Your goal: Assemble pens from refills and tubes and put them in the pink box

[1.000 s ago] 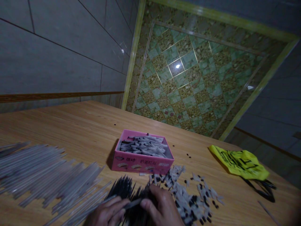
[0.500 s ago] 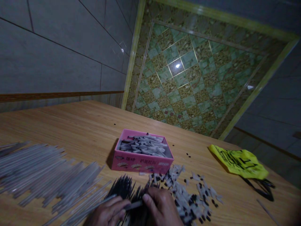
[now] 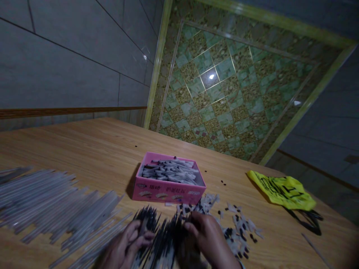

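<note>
My left hand (image 3: 125, 244) is closed, its fingers curled round a slim grey tube (image 3: 143, 226) that is partly hidden and blurred. Beside it lies a pile of dark pointed refills (image 3: 164, 239), fanned out between both hands. My right hand (image 3: 209, 237) is bent over the right side of that pile, fingertips pinched; what they hold, if anything, is hidden. Small clear and black caps (image 3: 241, 228) are scattered to the right of this hand. Many clear pen barrels (image 3: 56, 205) lie side by side on the left.
Beyond the hands stands a pink box (image 3: 168, 192) full of pen-like sticks (image 3: 171, 172) with dark tips. A yellow bag (image 3: 283, 190) with black straps lies at the right, near a single thin stick (image 3: 315, 246). Everything rests on a wooden table (image 3: 92, 145) beside a tiled wall.
My hands have moved apart: the right has shifted right, away from the grey tube that lay between both hands. The left now has its fingers raised round the tube.
</note>
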`<state>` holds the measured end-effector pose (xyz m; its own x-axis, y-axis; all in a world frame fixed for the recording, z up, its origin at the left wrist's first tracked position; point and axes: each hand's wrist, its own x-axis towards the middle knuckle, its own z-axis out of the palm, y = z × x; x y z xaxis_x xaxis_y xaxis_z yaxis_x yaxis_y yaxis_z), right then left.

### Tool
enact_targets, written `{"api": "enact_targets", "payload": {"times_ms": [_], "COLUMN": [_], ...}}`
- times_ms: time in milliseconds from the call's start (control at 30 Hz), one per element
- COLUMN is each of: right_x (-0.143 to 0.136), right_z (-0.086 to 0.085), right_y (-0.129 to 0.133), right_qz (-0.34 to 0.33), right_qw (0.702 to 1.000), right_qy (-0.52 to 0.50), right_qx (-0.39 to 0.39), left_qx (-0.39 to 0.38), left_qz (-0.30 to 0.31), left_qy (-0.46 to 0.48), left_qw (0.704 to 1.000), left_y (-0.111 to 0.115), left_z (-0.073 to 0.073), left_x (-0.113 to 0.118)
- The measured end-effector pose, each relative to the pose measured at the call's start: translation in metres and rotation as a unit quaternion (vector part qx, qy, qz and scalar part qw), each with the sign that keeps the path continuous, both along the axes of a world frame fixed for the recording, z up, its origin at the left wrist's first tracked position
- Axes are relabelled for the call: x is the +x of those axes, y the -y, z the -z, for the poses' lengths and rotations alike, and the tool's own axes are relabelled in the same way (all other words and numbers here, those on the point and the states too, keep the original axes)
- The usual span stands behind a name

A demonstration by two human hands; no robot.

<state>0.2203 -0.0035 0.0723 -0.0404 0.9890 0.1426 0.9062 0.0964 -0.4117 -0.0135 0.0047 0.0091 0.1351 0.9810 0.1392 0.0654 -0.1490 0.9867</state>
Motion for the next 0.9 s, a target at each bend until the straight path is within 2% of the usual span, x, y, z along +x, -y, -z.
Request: {"api": "enact_targets", "payload": {"times_ms": [100, 233, 400, 533, 633, 700, 800, 900], "right_x": [0.013, 0.003, -0.016, -0.016, -0.014, -0.016, -0.022, -0.033], "right_z": [0.005, 0.019, 0.038, 0.041, 0.039, 0.038, 0.040, 0.049], "right_y": [-0.002, -0.001, -0.004, -0.005, -0.005, -0.007, -0.009, -0.009], "right_qz": [-0.013, -0.010, 0.040, 0.016, 0.010, 0.006, -0.064, -0.153], "right_qw": [0.997, 0.993, 0.984, 0.987, 0.998, 0.998, 0.965, 0.910], "right_qy": [0.063, 0.090, 0.148, 0.141, 0.059, -0.064, -0.250, -0.385], "right_qx": [-0.035, -0.071, -0.094, -0.081, -0.036, 0.007, 0.040, -0.019], "left_qx": [-0.055, -0.157, -0.246, -0.280, -0.296, -0.302, -0.294, -0.288], "left_qz": [-0.025, -0.017, -0.046, -0.078, -0.093, -0.095, -0.089, -0.087], "left_qy": [0.114, 0.224, 0.310, 0.343, 0.354, 0.352, 0.362, 0.376], "left_qw": [0.992, 0.962, 0.917, 0.893, 0.882, 0.881, 0.880, 0.876], "left_y": [-0.001, -0.006, -0.014, -0.019, -0.022, -0.024, -0.025, -0.024], "left_z": [-0.004, -0.008, -0.010, -0.008, -0.003, 0.001, 0.006, 0.006], "left_x": [0.005, 0.007, 0.003, 0.002, 0.002, 0.002, 0.002, 0.003]}}
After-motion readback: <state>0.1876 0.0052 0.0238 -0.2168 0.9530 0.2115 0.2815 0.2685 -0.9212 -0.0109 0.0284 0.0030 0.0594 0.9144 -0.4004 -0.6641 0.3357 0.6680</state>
